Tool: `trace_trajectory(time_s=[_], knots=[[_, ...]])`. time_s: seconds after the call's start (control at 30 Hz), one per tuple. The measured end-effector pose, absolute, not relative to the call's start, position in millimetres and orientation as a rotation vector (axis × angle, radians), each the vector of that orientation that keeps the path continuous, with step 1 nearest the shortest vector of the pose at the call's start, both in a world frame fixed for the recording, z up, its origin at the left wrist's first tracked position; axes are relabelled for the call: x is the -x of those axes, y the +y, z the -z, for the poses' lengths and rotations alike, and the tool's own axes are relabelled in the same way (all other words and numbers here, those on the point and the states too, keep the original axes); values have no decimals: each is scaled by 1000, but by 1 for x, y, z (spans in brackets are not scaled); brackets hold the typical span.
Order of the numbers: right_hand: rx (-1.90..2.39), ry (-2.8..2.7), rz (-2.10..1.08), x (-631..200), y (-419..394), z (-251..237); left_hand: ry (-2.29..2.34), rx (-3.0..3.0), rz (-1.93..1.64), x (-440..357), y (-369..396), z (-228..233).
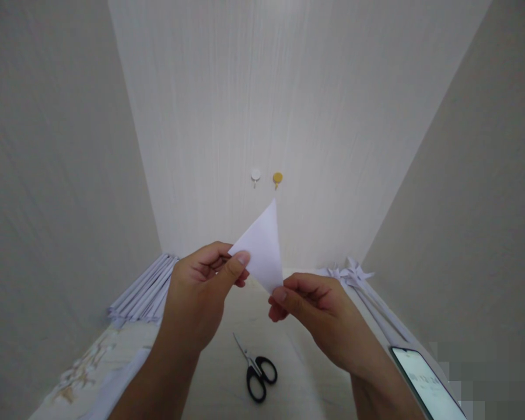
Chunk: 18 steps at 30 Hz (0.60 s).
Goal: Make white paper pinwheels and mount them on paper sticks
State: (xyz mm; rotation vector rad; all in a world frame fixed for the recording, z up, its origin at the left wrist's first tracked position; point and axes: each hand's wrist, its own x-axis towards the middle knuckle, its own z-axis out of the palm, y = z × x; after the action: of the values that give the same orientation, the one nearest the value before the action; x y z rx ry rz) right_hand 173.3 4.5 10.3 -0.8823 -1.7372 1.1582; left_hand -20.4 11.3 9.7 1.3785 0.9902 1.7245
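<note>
Your left hand (203, 274) and right hand (308, 303) each pinch a corner of the folded paper triangle (262, 248); both grips clamped — raised clear of the scissors (256, 367) on the desk (219, 373).

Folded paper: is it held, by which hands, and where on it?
Yes. Both hands pinch the white folded paper triangle above the table: left hand on its left corner, right hand on its bottom corner. The scissors lie untouched below.
</note>
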Motion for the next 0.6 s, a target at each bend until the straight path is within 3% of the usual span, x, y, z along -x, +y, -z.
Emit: trace_trajectory(time_s=[0.6], knots=[[706, -1516, -1146, -167, 10, -9, 931, -1482, -1499, 20, 4, -17]])
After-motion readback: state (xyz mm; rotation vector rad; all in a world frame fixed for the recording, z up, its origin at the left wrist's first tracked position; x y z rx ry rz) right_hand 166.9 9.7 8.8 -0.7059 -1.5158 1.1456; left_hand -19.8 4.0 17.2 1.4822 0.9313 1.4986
